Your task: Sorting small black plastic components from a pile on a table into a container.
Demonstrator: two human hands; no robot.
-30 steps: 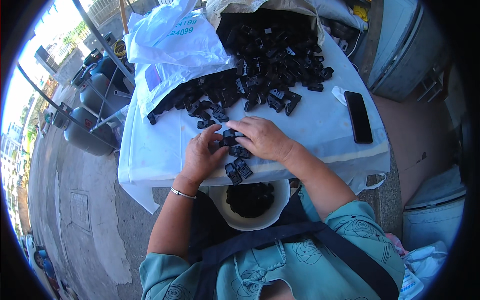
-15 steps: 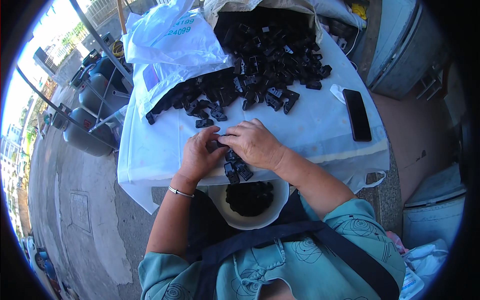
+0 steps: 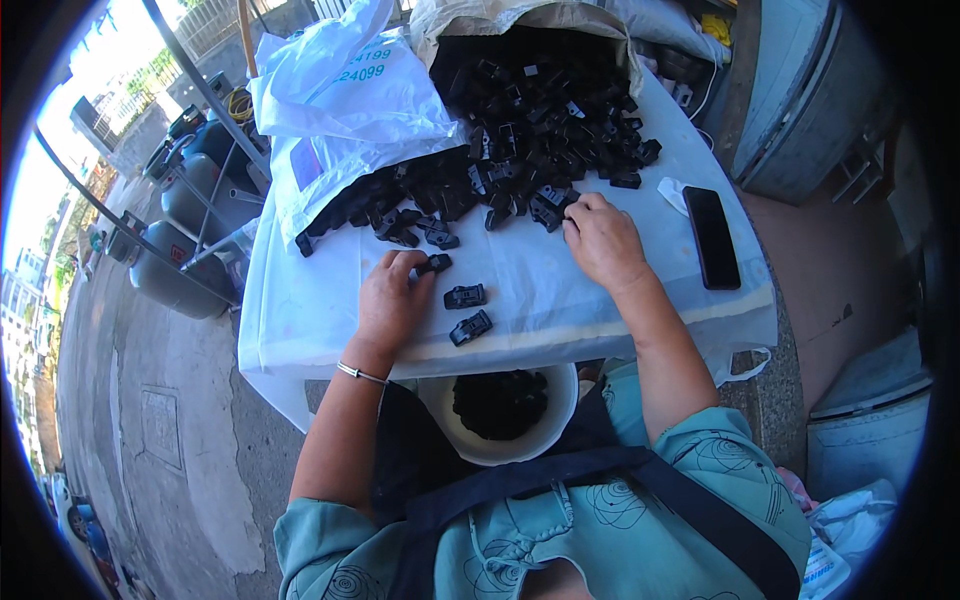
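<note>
hands, half curled, both touch black parts.

Dark phone, grey gas cylinders, parked car

Daylight, strongest at far left, where the sky clips to white. Right side dimmer; tall grey-blue metal cabinet lies in shade. White plastic table sheet evenly lit, cool bluish cast, shadows soft. Small black plastic parts keep some highlights toward the near side; inside the open beige sack they merge, detail lost. Centre fairly sharp, far left soft. Fisheye: sheet's near edge bows; black vignette, blue-violet fringe at the rim.
</note>
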